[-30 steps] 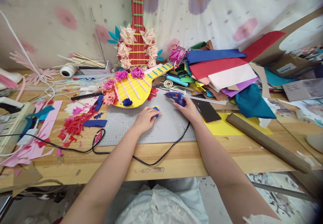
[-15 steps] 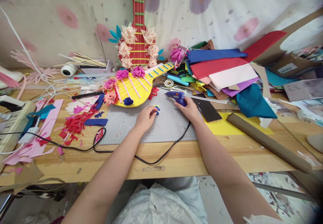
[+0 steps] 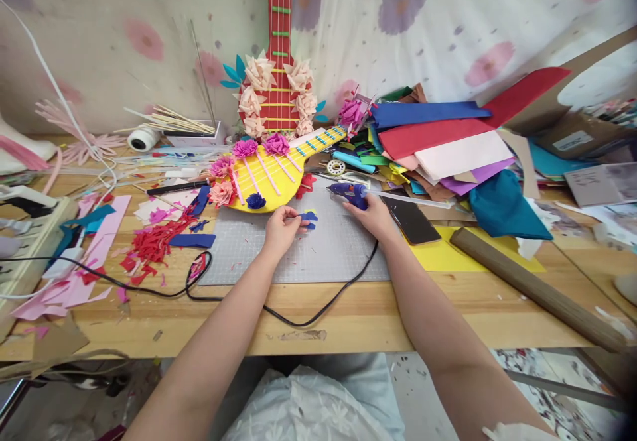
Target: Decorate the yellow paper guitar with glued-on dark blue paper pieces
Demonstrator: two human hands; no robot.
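Observation:
My left hand (image 3: 280, 229) pinches a small dark blue paper flower piece (image 3: 309, 218) just above the grey cutting mat (image 3: 323, 249). My right hand (image 3: 374, 217) is closed round a blue glue gun (image 3: 348, 193), whose nozzle points left; its black cord (image 3: 318, 308) runs back across the mat and table edge. A yellow paper guitar (image 3: 271, 176) with pink and blue flowers lies just beyond my left hand. A red paper guitar (image 3: 279, 63) with peach flowers stands against the wall behind it.
A heap of coloured felt sheets (image 3: 442, 142) fills the right back. A black phone (image 3: 411, 220) and a wooden roller (image 3: 537, 288) lie to the right. Red and pink scraps (image 3: 149, 242) cover the left, with sticks (image 3: 169, 121) and a tape roll (image 3: 142, 139) behind.
My left hand has lifted from pressing the blue piece flat on the mat and now pinches it at the fingertips. The right hand with the glue gun has barely moved.

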